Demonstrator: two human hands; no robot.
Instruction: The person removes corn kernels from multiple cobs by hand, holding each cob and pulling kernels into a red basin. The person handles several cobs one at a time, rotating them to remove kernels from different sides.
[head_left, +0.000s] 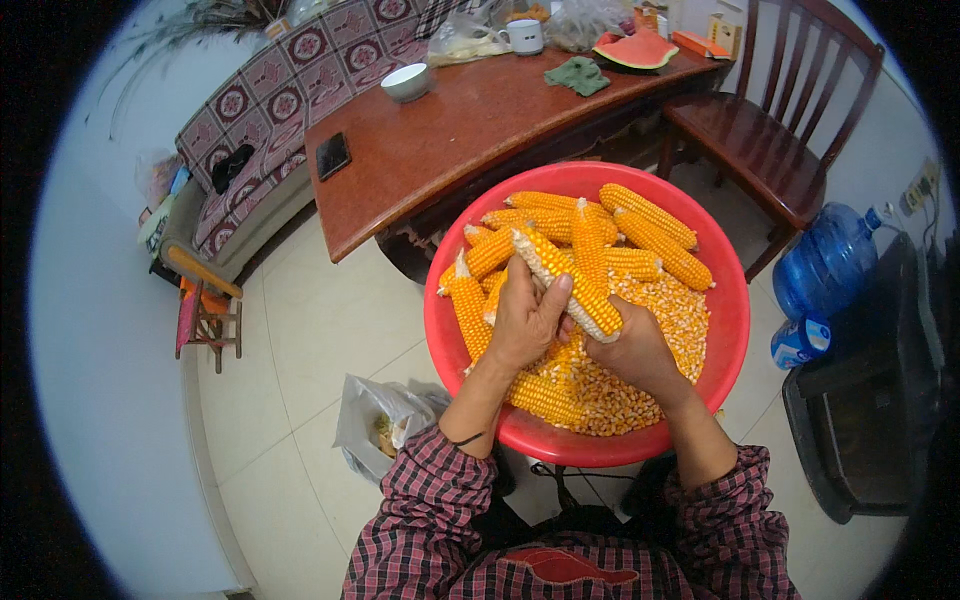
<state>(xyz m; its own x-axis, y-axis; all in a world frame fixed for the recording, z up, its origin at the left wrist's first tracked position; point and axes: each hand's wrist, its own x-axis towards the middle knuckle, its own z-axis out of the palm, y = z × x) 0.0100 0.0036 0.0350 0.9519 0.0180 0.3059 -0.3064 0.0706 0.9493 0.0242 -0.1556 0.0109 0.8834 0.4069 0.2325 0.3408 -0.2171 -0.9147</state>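
Both of my hands hold one partly shelled ear of corn (566, 274) tilted over a red plastic basin (731, 322). My left hand (529, 315) grips its side, thumb laid against the kernels. Around the lower end, my right hand (634, 349) is closed, with some fingers hidden beneath. Yellow kernels cover part of the cob, and a bare whitish strip shows along its edge. Several whole ears (649, 217) lie at the basin's far and left sides. Loose kernels (675, 322) fill the right and near part, beside another ear (544, 399) close to my left wrist.
A brown table (450, 142) stands beyond the basin, bearing a phone (333, 156), a bowl (406, 82), a mug (523, 37), a green cloth (577, 76) and cut watermelon (637, 51). Right are a wooden chair (772, 135) and blue water jug (825, 259). A plastic bag (367, 412) sits left.
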